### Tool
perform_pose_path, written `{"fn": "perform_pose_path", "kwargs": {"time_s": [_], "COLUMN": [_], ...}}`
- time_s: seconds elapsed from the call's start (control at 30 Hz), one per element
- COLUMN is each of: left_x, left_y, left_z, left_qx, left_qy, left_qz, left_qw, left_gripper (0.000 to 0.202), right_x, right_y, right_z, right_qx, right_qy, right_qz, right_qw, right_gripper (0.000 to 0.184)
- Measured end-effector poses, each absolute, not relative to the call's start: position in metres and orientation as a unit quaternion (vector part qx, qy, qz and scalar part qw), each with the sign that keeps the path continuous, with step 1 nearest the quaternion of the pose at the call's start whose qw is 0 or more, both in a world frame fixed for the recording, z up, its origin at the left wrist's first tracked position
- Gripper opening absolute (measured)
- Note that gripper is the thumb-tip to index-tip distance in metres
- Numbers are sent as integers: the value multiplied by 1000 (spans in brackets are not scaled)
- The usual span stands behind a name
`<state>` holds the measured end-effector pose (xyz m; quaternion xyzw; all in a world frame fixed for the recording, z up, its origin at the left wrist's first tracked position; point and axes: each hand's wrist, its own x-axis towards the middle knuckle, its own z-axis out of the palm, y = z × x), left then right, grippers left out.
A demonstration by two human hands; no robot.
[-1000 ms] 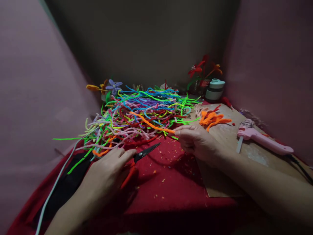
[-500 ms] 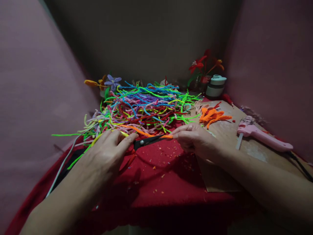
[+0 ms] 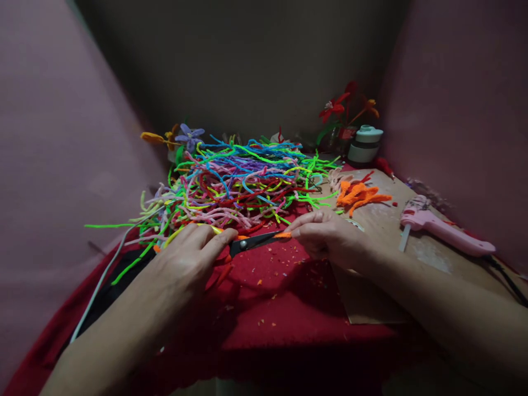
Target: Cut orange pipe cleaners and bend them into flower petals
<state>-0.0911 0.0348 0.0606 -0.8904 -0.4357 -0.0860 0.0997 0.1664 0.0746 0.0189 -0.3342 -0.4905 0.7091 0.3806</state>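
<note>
My left hand [image 3: 190, 250] is closed around scissors [image 3: 256, 242], whose dark blades point to the right. Orange also shows at its thumb, and a yellow pipe cleaner [image 3: 206, 226] runs behind its fingers. My right hand [image 3: 325, 234] pinches a short length of orange pipe cleaner [image 3: 282, 235] between thumb and fingers, right at the blade tips. I cannot tell whether the orange at my thumb joins this length behind the blades. Beyond both hands lies a tangled pile of coloured pipe cleaners [image 3: 247, 187].
Several bent orange pieces [image 3: 358, 196] lie on a board [image 3: 424, 253] at right, beside a pink glue gun [image 3: 447, 228] with a dark cord. A lidded cup [image 3: 365, 146] and pipe-cleaner flowers [image 3: 336, 107] stand behind. Small scraps dot the red cloth [image 3: 289, 308].
The long orange strand that arched between my hands no longer shows above the scissors; only short orange bits are visible. My left hand and the scissors have shifted slightly right and down.
</note>
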Motion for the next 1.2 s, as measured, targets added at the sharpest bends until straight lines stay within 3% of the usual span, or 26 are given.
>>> {"fn": "perform_pose_path", "kwargs": {"time_s": [0.53, 1.2], "left_x": [-93, -88], "left_y": [30, 33], "left_z": [55, 49], "left_qx": [-893, -900], "left_qy": [-438, -412], "left_qz": [-74, -102], "left_qw": [72, 98], "left_gripper": [46, 48], "right_x": [171, 173], "right_y": [79, 81], "right_z": [18, 17], "right_qx": [-262, -258], "right_qy": [-421, -401], "right_qz": [810, 837], "right_qw": [313, 268], "right_gripper": [11, 15]}}
